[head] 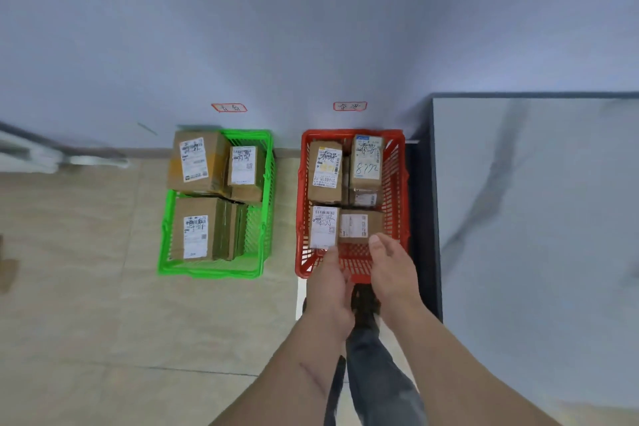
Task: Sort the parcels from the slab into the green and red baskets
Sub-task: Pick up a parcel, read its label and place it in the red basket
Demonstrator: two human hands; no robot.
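Brown labelled parcels point(359, 226) fill red basket point(401, 183), green basket point(268, 183).

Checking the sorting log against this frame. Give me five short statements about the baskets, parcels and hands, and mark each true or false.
1. The green basket stands to the left of the red basket. True.
2. The red basket holds no parcels. False: several lie in it, among them the parcel marked 8772.
3. The left hand grips a parcel. False: it holds nothing.
4. Both hands, the right hand too, are over the near end of the red basket. True.
5. A parcel lies on the slab. False: none shows on the part of it in view.
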